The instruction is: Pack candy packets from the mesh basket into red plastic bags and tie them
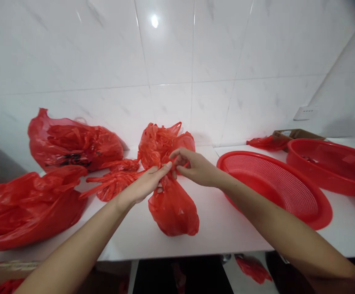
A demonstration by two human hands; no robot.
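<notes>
A filled red plastic bag (174, 208) hangs or rests at the middle of the white table, its neck gathered up between my hands. My left hand (148, 181) is closed around that neck, thumb pointing up and right. On the other side, my right hand (192, 165) has its fingers curled in a pinch at the top of the same bag, near my left thumb. What fills the bag cannot be made out. Just behind my hands stand more bunched red plastic bags (156, 141).
Large red bags stuffed with more bags (73, 143) and a second heap (30, 208) lie at the left. Smaller tied bags (113, 183) sit between. At the right are a red mesh basket (302, 196), a red basin (327, 179) and a cardboard box (300, 134). A tiled wall (171, 49) rises behind.
</notes>
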